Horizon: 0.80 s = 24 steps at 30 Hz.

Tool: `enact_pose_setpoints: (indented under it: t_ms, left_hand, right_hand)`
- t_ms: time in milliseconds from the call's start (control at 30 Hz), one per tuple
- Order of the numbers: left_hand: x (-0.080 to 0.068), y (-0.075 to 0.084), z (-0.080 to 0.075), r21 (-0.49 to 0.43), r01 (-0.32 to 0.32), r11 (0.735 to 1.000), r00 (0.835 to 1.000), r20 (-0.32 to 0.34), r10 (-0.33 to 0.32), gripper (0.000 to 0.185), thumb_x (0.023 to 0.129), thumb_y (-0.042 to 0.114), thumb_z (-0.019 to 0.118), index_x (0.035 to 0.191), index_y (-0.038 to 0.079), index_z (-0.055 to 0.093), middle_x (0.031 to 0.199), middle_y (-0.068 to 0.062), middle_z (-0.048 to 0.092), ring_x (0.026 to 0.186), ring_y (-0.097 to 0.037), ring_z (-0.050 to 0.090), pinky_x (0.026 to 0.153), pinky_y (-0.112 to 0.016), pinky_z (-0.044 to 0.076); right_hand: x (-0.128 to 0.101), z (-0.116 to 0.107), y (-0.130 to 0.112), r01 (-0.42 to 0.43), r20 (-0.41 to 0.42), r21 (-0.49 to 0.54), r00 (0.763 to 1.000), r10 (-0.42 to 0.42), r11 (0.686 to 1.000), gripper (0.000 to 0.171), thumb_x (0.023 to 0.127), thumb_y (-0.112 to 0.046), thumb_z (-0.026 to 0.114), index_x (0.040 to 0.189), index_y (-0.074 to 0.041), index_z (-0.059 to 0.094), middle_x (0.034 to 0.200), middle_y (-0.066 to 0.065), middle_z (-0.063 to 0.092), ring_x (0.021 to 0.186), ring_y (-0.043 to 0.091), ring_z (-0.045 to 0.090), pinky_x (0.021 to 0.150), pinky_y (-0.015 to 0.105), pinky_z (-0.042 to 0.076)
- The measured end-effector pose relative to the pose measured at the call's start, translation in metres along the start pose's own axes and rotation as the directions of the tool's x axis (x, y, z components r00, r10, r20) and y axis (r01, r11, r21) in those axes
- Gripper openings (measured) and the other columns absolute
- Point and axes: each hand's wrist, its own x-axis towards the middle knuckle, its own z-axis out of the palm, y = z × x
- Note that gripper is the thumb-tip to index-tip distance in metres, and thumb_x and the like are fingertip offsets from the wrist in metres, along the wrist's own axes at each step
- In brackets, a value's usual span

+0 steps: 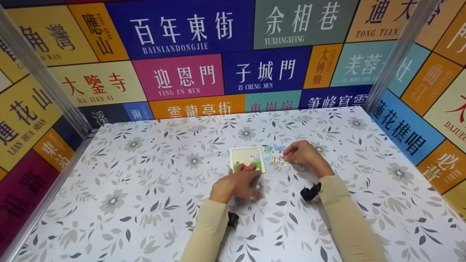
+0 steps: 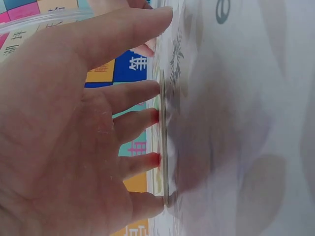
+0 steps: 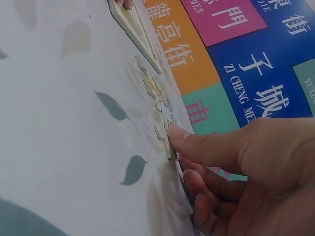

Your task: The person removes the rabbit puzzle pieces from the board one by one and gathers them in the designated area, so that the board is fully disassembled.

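Note:
A small jigsaw puzzle board [image 1: 245, 153] with a pale rim lies flat on the table. Its lower part shows green and red picture pieces, while the upper part is bare cream. My left hand [image 1: 238, 183] rests its fingertips on the near side of the board, fingers spread and fairly straight, as the left wrist view [image 2: 140, 118] also shows. Loose jigsaw pieces [image 1: 271, 149] lie just right of the board. At their right end my right hand [image 1: 303, 153] pinches a jigsaw piece [image 3: 170, 148] between thumb and curled fingers, which partly hide it.
A white tablecloth [image 1: 153, 163] with grey flowers and leaves covers the table. Panels with coloured signs [image 1: 182, 29] stand along the back and both sides. Clear upright strips [image 1: 391, 58] mark the back corners. Black straps [image 1: 310, 191] sit at both wrists.

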Motion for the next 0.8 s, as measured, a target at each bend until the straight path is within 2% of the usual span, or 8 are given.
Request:
enact_pose_setpoints:
  t_ms: [167, 400, 600, 800]
  left_hand:
    - [-0.001, 0.001, -0.001, 0.011, 0.005, 1.000, 1.000, -0.005, -0.005, 0.077, 0.089, 0.045, 0.071, 0.156, 0.029, 0.037, 0.169, 0.005, 0.019, 0.158, -0.033, 0.008, 0.126, -0.058, 0.008]
    - [-0.002, 0.003, 0.000, 0.031, 0.010, 0.999, 1.000, -0.003, -0.010, 0.077, 0.089, 0.046, 0.070, 0.156, 0.030, 0.036, 0.169, 0.005, 0.019, 0.158, -0.034, 0.009, 0.126, -0.059, 0.009]
    - [-0.002, 0.003, 0.000, 0.023, 0.012, 1.000, 1.000, -0.006, -0.012, 0.078, 0.088, 0.044, 0.072, 0.156, 0.029, 0.037, 0.169, 0.004, 0.019, 0.158, -0.033, 0.009, 0.126, -0.059, 0.010]
    - [-0.001, 0.002, 0.001, 0.038, 0.003, 0.999, 1.000, -0.006, -0.002, 0.077, 0.088, 0.044, 0.072, 0.156, 0.029, 0.037, 0.169, 0.005, 0.021, 0.157, -0.033, 0.011, 0.126, -0.059, 0.012]
  right_hand:
    - [-0.001, 0.001, -0.008, 0.017, -0.008, 0.015, 1.000, -0.016, 1.000, 0.022, 0.088, -0.009, 0.074, 0.107, 0.001, 0.072, 0.097, 0.009, 0.071, 0.082, 0.014, 0.057, 0.071, 0.023, 0.045]
    - [-0.002, 0.005, -0.026, 0.027, -0.016, 0.010, 1.000, -0.027, 1.000, 0.023, 0.093, -0.019, 0.071, 0.110, -0.004, 0.072, 0.108, 0.013, 0.071, 0.091, 0.019, 0.064, 0.075, 0.027, 0.049]
    - [-0.001, 0.018, -0.039, 0.111, -0.006, 0.007, 0.994, -0.111, 0.994, 0.025, 0.094, -0.020, 0.070, 0.111, -0.003, 0.072, 0.110, 0.016, 0.072, 0.088, 0.019, 0.065, 0.070, 0.024, 0.049]
    - [0.003, 0.031, -0.047, 0.122, 0.018, 0.010, 0.992, -0.122, 0.993, 0.022, 0.094, -0.019, 0.070, 0.111, -0.006, 0.073, 0.111, 0.015, 0.071, 0.079, 0.015, 0.060, 0.064, 0.024, 0.048]
